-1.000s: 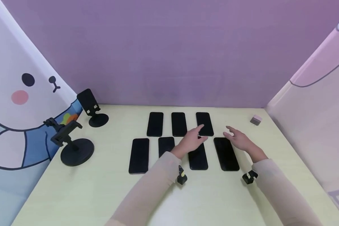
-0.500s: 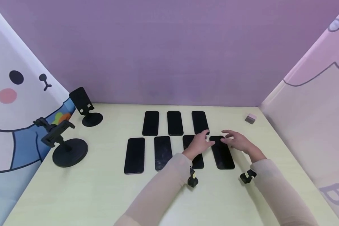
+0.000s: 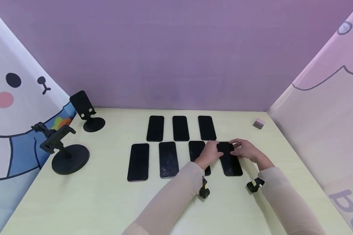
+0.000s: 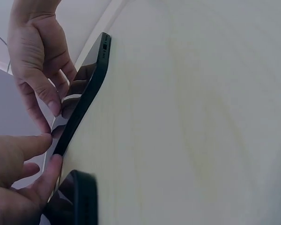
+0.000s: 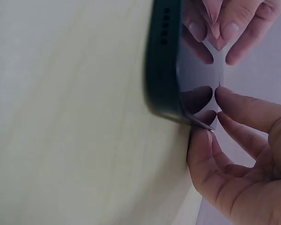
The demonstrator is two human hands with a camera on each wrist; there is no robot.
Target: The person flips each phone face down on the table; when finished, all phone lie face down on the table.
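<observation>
In the head view, a black smartphone (image 3: pixel 230 161) lies face up on the table at the right end of the front row. My left hand (image 3: pixel 208 154) reaches across the neighbouring phone (image 3: pixel 196 148), its fingertips at the upper left corner of the end phone. From the other side my right hand (image 3: pixel 247 151) has its fingertips at that phone's top edge and over its screen. The left wrist view shows the left hand (image 4: pixel 18 171) with relaxed fingers touching the phone's edge. In the right wrist view, fingertips of the right hand (image 5: pixel 246 154) meet the phone's corner (image 5: pixel 171 105).
More phones lie in two rows, such as a back-row phone (image 3: pixel 180 128) and a front-row phone (image 3: pixel 138 162). Two black stands, a near stand (image 3: pixel 70 159) and a far stand (image 3: pixel 94 124), occupy the left. A small charger plug (image 3: pixel 259 123) lies at the back right.
My left hand has moved right and down, from above the back-row phone to the end phone. My right hand has come in to its top edge. The view has shifted slightly.
</observation>
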